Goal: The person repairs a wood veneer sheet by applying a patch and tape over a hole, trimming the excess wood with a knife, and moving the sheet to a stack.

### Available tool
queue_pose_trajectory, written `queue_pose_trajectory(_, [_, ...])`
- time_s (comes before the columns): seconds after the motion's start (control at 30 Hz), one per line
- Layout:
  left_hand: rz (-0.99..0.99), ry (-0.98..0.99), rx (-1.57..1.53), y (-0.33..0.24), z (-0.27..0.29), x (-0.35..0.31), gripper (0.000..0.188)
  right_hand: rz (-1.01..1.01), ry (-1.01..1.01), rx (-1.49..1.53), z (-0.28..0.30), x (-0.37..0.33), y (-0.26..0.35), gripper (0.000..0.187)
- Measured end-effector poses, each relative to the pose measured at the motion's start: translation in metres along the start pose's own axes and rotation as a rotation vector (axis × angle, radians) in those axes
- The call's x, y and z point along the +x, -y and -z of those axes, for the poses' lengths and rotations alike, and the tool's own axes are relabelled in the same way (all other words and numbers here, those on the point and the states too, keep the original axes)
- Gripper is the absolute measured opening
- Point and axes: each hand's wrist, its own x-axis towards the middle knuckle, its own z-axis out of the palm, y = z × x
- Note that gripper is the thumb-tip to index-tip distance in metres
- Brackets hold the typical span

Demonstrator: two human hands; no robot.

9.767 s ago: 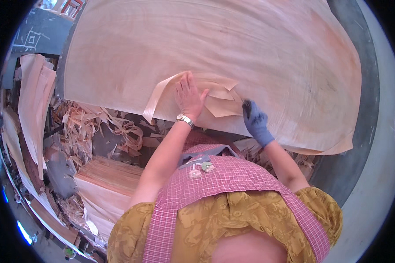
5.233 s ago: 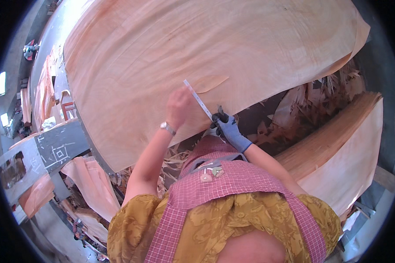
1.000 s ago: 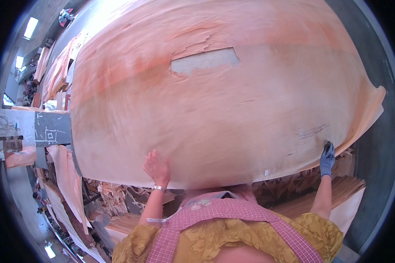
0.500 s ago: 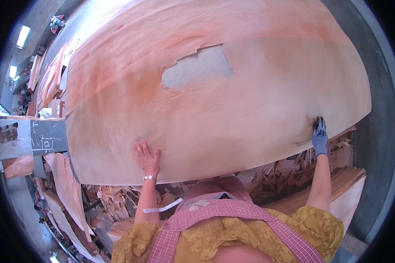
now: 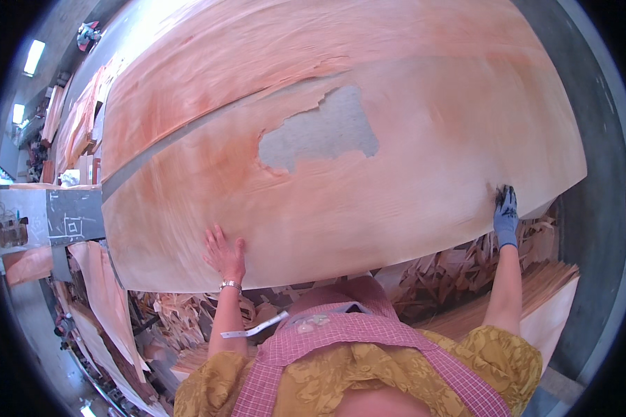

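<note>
A large, thin sheet of pinkish wood veneer (image 5: 424, 201) spreads in front of me, with a ragged hole (image 5: 320, 135) through which a grey surface shows. My left hand (image 5: 225, 256), bare and with a metal watch on the wrist, lies flat near the sheet's front edge, fingers spread. At the right front, my right hand (image 5: 506, 215) wears a blue glove with dark fingers. It rests on the veneer with its fingers stretched out, beside a dark smudge. Beyond the hole lies another veneer piece (image 5: 209, 83); a grey gap (image 5: 167, 142) parts the two at the left.
Torn veneer scraps (image 5: 442, 278) lie below the front edge, beside a stack of veneer sheets (image 5: 542, 295) at the right. A grey ledge with white marks (image 5: 74, 215) adjoins at the left, with hanging veneer strips (image 5: 108, 285) below. A person (image 5: 88, 36) is far off at upper left.
The near veneer has slid toward me at the left, opening the grey gap from the far piece. The hole has come nearer and looks larger. My left hand has shifted slightly left; my right barely moved.
</note>
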Motion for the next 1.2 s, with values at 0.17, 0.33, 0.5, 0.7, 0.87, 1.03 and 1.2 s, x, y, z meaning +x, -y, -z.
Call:
queue_pose_trajectory(0.17, [0.053,0.041,0.003,0.003,0.007,-0.014,0.080,0.015,0.003,-0.001,0.007,-0.006,-0.005,0.050])
queue_pose_trajectory(0.33, [0.064,-0.072,-0.179,-0.007,0.018,0.040,0.071,0.011,-0.167,0.150,0.034,0.023,0.067,0.029])
queue_pose_trajectory(0.5, [-0.180,-0.222,-0.857,-0.149,0.037,0.182,0.047,0.254,0.268,1.391,0.053,0.015,0.317,0.031])
queue_pose_trajectory(0.7, [0.289,0.237,-1.673,-0.302,0.140,0.221,0.044,0.773,0.696,1.579,0.162,-0.063,0.500,0.031])
queue_pose_trajectory(0.87, [0.331,0.251,-1.730,-0.320,0.138,0.257,0.044,0.626,0.911,1.648,0.196,-0.071,0.543,0.045])
queue_pose_trajectory(1.03, [0.131,0.083,-1.503,-0.343,0.096,0.274,0.048,0.369,1.124,1.345,0.225,-0.056,0.554,0.046])
queue_pose_trajectory(1.2, [-0.327,-0.009,-1.002,-0.337,0.058,0.287,0.042,0.264,1.265,1.298,0.191,-0.045,0.576,0.026])
